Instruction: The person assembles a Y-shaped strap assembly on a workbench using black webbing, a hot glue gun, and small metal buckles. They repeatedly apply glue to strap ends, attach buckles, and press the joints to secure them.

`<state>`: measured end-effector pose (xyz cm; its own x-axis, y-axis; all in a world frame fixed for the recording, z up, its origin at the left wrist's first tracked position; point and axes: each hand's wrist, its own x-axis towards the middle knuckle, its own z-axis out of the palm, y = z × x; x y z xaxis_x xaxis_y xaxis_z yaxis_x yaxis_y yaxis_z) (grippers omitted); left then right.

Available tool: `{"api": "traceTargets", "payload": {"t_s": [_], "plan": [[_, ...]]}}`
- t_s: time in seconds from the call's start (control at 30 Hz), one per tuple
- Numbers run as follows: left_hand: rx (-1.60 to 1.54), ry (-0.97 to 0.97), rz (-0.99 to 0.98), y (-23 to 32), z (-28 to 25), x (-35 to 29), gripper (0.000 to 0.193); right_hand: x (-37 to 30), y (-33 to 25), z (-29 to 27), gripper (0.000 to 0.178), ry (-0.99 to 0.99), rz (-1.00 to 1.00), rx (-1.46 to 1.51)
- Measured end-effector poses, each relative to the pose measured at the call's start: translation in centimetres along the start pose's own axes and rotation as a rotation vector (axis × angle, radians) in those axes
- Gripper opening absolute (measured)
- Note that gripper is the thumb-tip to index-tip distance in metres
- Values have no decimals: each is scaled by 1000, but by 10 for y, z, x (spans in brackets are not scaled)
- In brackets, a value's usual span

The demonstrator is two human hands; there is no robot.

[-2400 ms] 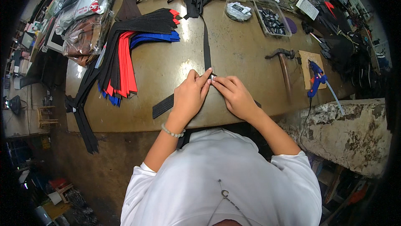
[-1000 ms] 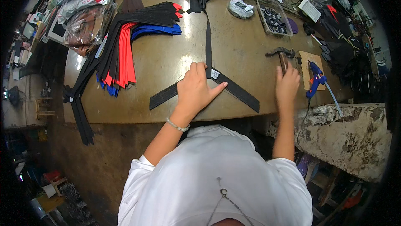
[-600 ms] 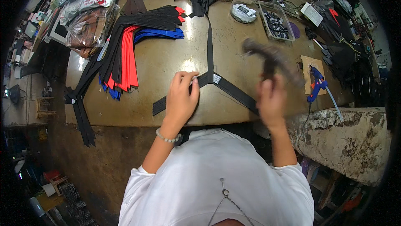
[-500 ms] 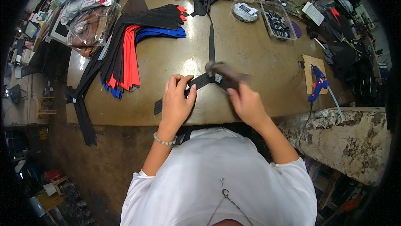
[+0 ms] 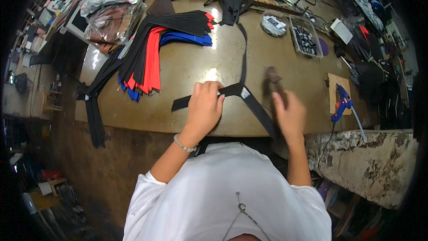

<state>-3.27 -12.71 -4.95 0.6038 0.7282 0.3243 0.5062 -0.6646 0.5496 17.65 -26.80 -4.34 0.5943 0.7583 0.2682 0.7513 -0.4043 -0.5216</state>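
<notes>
A black Y-shaped strap piece lies near the table's front edge, with a small pale label at its joint. Its thin arm runs back toward a bunch of black straps. My left hand is closed over the left arm of the strap, pressing it near the joint. In my right hand is a hammer, gripped by its handle and smeared by motion. The hammer's head is raised to the right of the label, apart from the strap.
Black, red and blue strips are heaped at the left, beside plastic-wrapped goods. At the back right are a round tub and a clear box of small dark pieces. A blue glue gun rests on cardboard at the right.
The hammer has come away from the strap's joint, moving right with my right hand. My left hand still holds the strap. The whole view has shifted slightly.
</notes>
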Motion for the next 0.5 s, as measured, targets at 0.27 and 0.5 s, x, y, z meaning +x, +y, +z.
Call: {"api": "traceTargets", "payload": {"t_s": [0.27, 0.5], "plan": [[201, 20, 411, 25, -50, 73, 11, 20, 65, -43, 42, 113, 88, -569], [524, 735, 198, -96, -206, 68, 14, 5, 3, -75, 24, 28, -84, 879]]}}
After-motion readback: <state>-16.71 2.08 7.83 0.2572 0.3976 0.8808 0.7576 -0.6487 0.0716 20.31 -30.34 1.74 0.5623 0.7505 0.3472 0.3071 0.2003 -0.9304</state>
